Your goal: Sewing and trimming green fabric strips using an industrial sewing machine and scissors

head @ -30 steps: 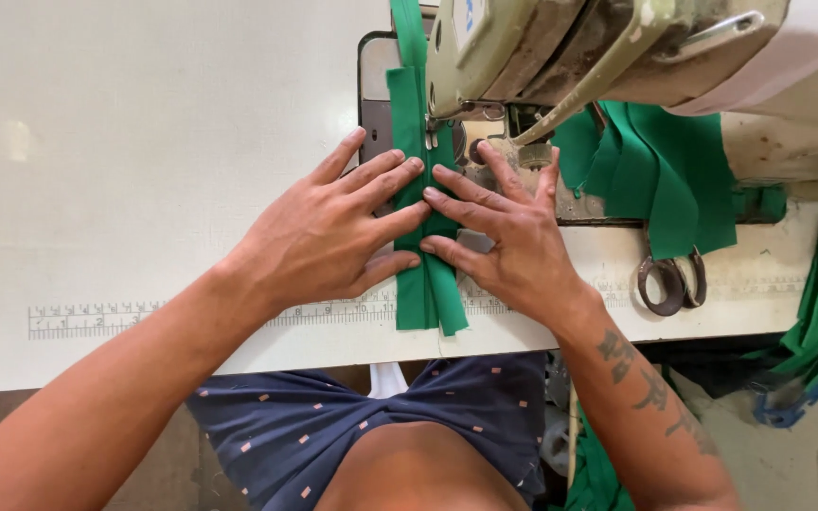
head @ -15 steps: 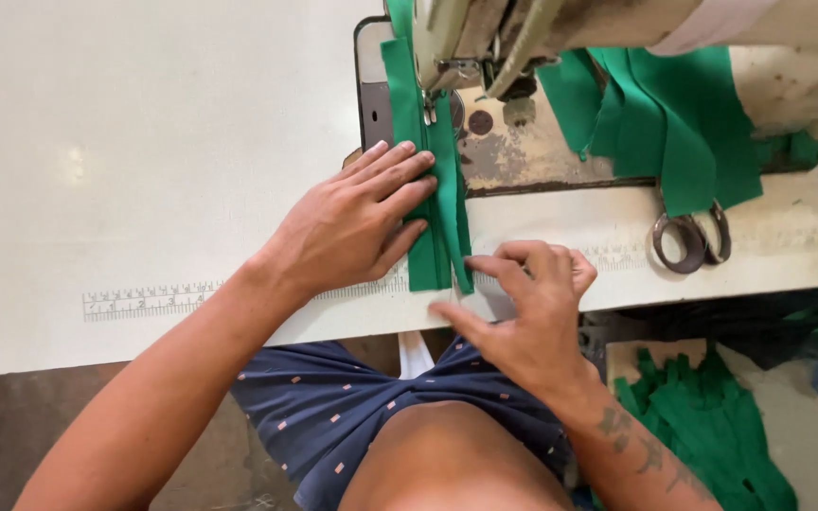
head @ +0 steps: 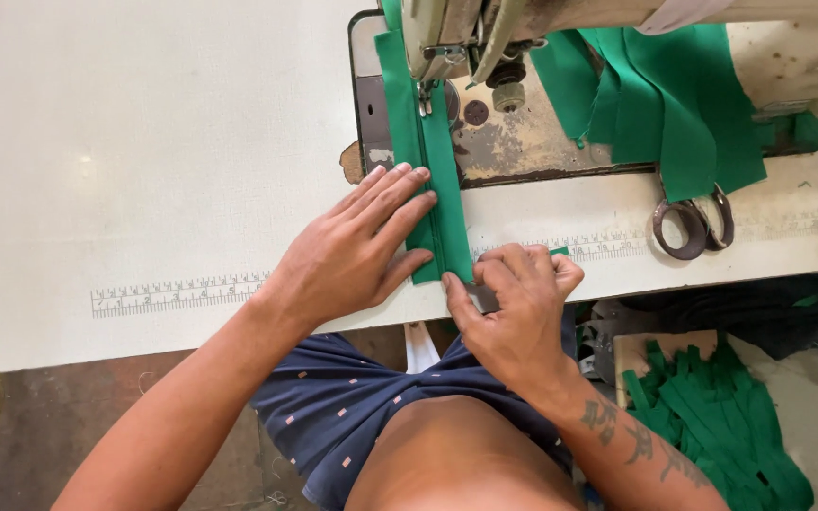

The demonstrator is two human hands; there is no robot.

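Note:
A narrow green fabric strip (head: 437,180) runs from under the sewing machine's presser foot (head: 437,90) down to the front edge of the white table (head: 144,142). My left hand (head: 357,251) lies flat with its fingers spread, pressing the strip's left side onto the table. My right hand (head: 513,303) is curled at the table's edge, its thumb and fingers pinching the strip's near end. The sewing machine's head (head: 485,28) rises over the strip at the top of the view.
More green strips (head: 665,104) are draped over the machine bed on the right. Dark-handled scissors (head: 693,222) lie beside them. A printed ruler (head: 172,293) runs along the table's front edge. A pile of green strips (head: 721,416) sits on the floor at lower right.
My right hand has drawn back from beside the needle to the table's edge and closed on the strip's near end. The left hand has stayed flat on the fabric.

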